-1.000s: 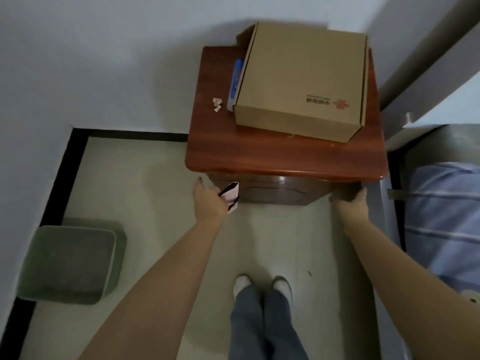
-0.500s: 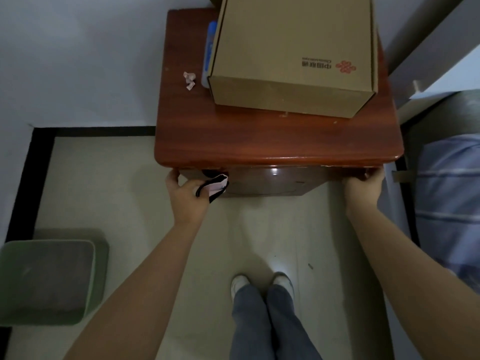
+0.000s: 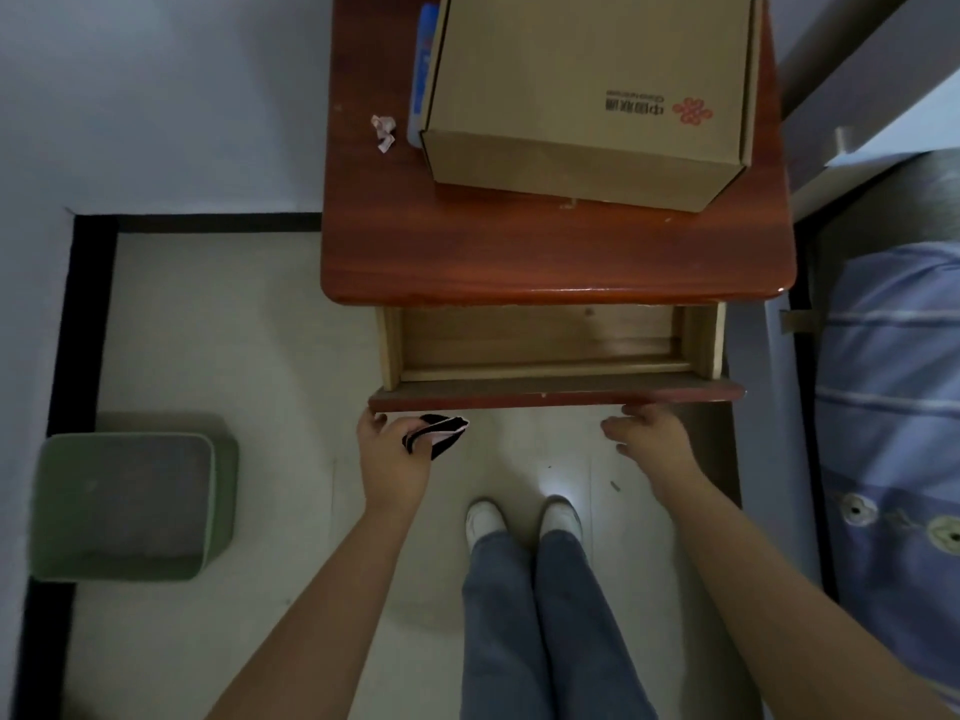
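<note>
Bin point(image 3: 124, 504) parked on floor, far left. Black-pink folded item point(image 3: 435, 434) pinched in left hand point(image 3: 395, 459), just below drawer point(image 3: 556, 398) front. Drawer seen open under worktop point(image 3: 519, 262). Right hand point(image 3: 652, 441) fingers curled on drawer front.

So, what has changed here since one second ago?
The drawer has slid out toward the person, pulled at its front by the left hand and the right hand. The left hand still pinches the black-and-pink item. The cabinet, box, paper scrap and bin stayed put.
</note>
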`<state>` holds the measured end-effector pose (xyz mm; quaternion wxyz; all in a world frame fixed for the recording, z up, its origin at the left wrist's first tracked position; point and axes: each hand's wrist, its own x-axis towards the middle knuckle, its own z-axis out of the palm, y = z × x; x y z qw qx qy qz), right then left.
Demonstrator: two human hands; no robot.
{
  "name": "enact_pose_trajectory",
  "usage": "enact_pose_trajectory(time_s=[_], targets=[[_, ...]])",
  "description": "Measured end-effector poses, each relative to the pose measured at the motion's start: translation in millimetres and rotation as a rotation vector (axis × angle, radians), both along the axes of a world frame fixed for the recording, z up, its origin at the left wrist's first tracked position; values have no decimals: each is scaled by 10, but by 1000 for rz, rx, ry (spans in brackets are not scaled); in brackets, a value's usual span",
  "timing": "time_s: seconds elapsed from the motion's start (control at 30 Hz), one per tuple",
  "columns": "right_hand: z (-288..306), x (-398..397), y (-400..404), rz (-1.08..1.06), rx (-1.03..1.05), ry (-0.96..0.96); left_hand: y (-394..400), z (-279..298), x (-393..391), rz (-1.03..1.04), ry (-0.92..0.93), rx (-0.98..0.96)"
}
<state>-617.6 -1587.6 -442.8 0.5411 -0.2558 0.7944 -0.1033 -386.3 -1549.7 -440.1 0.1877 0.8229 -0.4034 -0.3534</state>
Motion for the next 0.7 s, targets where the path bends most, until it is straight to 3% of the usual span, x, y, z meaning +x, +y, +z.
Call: enact_pose_trajectory(time_s=[0.1,0.17,0.27,0.33,0.4,0.5,0.6,0.7], targets=[[205,149,70,321,-84,-29,94,208,-49,65,178,58],[373,292,94,420,-164,-189,75,381,-52,137,399,28],[499,545,58,433,-187,-386,-73,478,-42,239,608,10],[496,693,-40,366,-232,-369,-175,478,-38,312,669,21],[434,794,-197,274,-233,-306,-211,434,-6,265,487,29],[235,1002,-496,290,-159,-213,-142,305,194,4,-71,-51],[1,1237,-768,342,-99,-98,-70,151,327,-241,-216,49],[-196,1420,-886,500,-118,25,-70,42,411,-327,-254,50]])
